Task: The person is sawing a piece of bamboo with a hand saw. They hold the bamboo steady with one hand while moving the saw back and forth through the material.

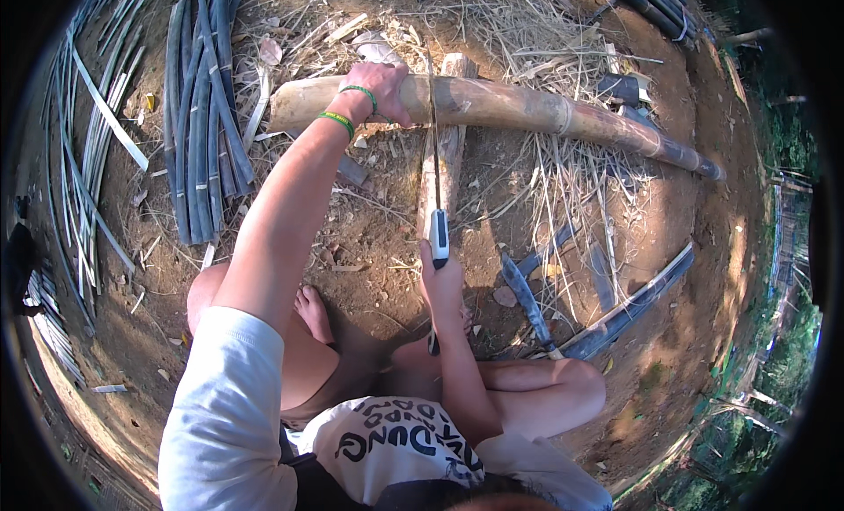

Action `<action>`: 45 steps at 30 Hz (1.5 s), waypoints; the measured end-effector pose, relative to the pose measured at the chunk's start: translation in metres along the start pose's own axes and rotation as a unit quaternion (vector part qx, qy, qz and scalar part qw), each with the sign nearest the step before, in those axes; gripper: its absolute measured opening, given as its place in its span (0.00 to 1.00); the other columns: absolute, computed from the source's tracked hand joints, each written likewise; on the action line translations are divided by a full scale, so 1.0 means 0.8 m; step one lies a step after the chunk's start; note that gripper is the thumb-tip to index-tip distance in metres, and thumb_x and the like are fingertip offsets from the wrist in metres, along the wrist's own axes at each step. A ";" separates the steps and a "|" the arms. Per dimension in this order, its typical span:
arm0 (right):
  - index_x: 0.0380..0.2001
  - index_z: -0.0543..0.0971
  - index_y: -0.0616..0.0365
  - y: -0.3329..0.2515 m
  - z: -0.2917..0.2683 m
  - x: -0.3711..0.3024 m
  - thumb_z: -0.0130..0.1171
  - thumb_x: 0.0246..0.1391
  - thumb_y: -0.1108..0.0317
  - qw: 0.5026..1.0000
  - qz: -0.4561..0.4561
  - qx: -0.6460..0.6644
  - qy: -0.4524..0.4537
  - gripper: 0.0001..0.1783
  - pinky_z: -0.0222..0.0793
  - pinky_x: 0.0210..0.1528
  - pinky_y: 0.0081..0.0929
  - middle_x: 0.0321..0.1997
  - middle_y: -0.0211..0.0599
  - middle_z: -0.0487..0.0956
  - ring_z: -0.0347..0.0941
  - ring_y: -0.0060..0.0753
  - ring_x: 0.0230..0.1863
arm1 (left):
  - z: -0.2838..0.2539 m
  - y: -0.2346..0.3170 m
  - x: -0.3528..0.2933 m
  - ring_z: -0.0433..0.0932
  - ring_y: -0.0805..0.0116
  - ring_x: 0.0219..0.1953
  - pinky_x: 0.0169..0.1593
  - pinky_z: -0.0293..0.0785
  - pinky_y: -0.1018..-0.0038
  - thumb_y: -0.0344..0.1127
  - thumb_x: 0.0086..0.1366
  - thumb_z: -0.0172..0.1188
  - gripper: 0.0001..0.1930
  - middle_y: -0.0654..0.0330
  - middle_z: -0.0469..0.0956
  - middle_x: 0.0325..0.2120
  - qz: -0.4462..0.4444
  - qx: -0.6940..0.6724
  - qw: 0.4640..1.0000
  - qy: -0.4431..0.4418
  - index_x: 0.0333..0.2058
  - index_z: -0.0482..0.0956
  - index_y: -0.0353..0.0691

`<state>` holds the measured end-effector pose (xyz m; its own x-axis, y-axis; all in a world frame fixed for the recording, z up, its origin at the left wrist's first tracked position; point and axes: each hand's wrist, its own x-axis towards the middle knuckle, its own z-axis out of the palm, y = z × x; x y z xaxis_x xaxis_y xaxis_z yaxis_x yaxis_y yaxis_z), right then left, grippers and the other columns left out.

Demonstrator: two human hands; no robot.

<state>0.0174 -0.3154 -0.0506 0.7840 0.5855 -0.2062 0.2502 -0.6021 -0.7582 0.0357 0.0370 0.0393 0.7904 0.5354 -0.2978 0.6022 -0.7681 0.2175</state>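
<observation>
A thick tan bamboo pole (514, 107) lies crosswise in front of me, resting over a narrower wooden log (447, 164). My left hand (380, 87) presses down on the pole near its left end, fingers curled over the far side and thumb on the near side. In my right hand (442, 282) is the white and black handle of a hand saw (441, 228). The saw's thin blade points away from me and crosses the pole just right of my left hand. How deep the blade sits in the bamboo I cannot tell.
Dark split bamboo strips (198, 115) lie bundled at the left, beside long thin slats (97, 151). Straw-like shavings (527, 36) cover the ground beyond the pole. Curved dark bamboo pieces (629, 309) rest near my right knee. My bare foot (314, 313) is on the dirt.
</observation>
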 end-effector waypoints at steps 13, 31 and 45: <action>0.35 0.85 0.68 -0.034 -0.010 0.019 0.61 0.65 0.40 0.997 0.039 -0.068 0.009 0.33 0.77 0.41 0.47 0.25 0.53 0.83 0.84 0.49 0.34 | 0.028 -0.004 -0.001 0.86 0.50 0.48 0.52 0.82 0.56 0.64 0.42 0.79 0.44 0.51 0.85 0.45 0.006 0.019 0.999 0.037 0.53 0.76 0.42; 0.50 0.80 0.66 -0.056 -0.044 -0.012 0.59 0.67 0.43 0.996 0.076 0.031 -0.022 0.31 0.74 0.45 0.47 0.39 0.54 0.85 0.83 0.53 0.41 | 0.089 0.040 -0.065 0.73 0.54 0.59 0.64 0.64 0.53 0.64 0.44 0.74 0.48 0.52 0.75 0.51 0.021 0.011 0.971 0.236 0.60 0.71 0.42; 0.58 0.72 0.62 -0.028 -0.050 -0.012 0.57 0.68 0.53 0.999 0.013 0.033 -0.022 0.25 0.73 0.51 0.50 0.43 0.57 0.84 0.82 0.60 0.47 | 0.082 0.041 -0.061 0.72 0.51 0.64 0.70 0.61 0.53 0.69 0.48 0.69 0.46 0.50 0.77 0.55 -0.018 -0.101 0.987 0.122 0.60 0.74 0.44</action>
<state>0.0269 -0.3298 -0.0068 0.7641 0.5936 -0.2526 0.1909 -0.5821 -0.7904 0.0097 -0.0375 0.0004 0.7566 0.6487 -0.0819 0.6215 -0.6746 0.3984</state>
